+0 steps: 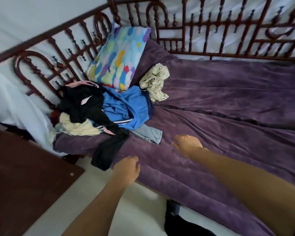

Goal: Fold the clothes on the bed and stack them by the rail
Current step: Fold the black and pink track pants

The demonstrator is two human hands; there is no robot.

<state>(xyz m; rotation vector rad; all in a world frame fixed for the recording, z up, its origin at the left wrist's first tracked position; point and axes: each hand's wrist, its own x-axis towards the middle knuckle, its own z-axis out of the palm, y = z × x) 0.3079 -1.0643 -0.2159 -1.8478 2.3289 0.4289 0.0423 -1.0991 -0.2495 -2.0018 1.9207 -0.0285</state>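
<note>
No word, label, brand, number or sign is showing clearly enough to be read. The blue garment (126,108), lying in the heap at the left end of the bed (228,116), is showing only white stripes. The pillow (117,58), leaning in the bed's far left corner, is showing only patches of colour and no lettering.

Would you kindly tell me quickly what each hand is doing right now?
Left hand: loosely curled, holding nothing.
Right hand: loosely curled over the blanket, holding nothing.
</note>
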